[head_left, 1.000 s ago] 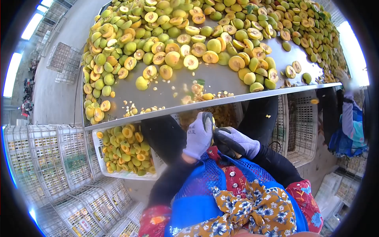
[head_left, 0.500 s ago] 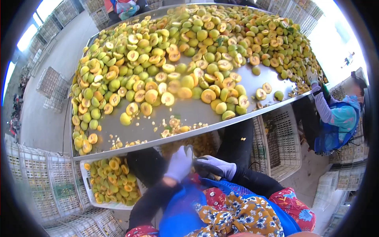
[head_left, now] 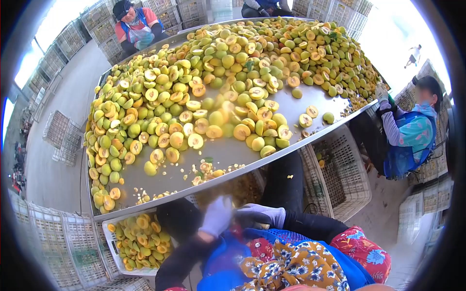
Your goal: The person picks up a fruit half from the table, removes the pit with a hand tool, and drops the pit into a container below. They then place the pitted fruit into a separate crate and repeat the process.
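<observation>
Working Below the Fruit Pile

Holding our two gloved hands close together below the edge of the tabletop [head_left: 233, 155], we see our left hand [head_left: 217, 216] blurred, so we cannot tell how its fingers are set. Our right hand [head_left: 262, 215] lies just beside it, fingers curled around something dark that we cannot make out.

To our left, under the tabletop, one white crate [head_left: 133, 240] holds halved yellow fruit, too many pieces to count. To our right stands a second white crate [head_left: 340, 169], with only a piece or two showing inside. Stacks of more crates [head_left: 58, 242] stand at far left.

On the tabletop lies a big heap of fruit [head_left: 218, 82], whole green ones mixed with cut halves, far beyond counting. Loose pits and scraps [head_left: 204, 169] sit near its front edge.

Three other people are at the tabletop: one at right [head_left: 410, 133], one at the far left corner [head_left: 136, 24], and one at the far end [head_left: 264, 7].
</observation>
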